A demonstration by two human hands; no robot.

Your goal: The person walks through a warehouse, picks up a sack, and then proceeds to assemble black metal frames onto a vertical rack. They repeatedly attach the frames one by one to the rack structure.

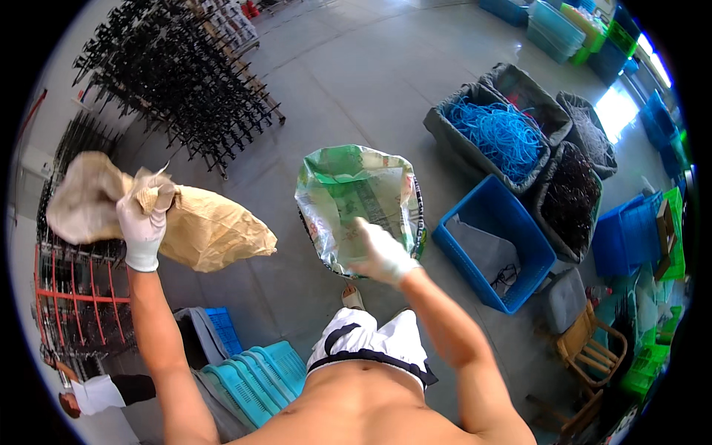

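My left hand [142, 215], in a white glove, is raised and grips a crumpled tan sack [208, 226] around its gathered middle; the sack hangs out to both sides of the fist. My right hand [382, 256], also gloved, reaches into the open mouth of a green and white plastic woven bag [348, 185] that lines a round container on the floor. The fingers lie against the bag's inner wall near the rim; whether they pinch it is not clear.
A blue crate [463, 222] stands right of the bag. Behind it are dark sacks with blue cord [500, 133] and dark parts [571, 193]. Black metal racks [185, 89] fill the far left. Stacked teal crates [259, 378] sit by my left leg, wooden chairs [586, 348] at right.
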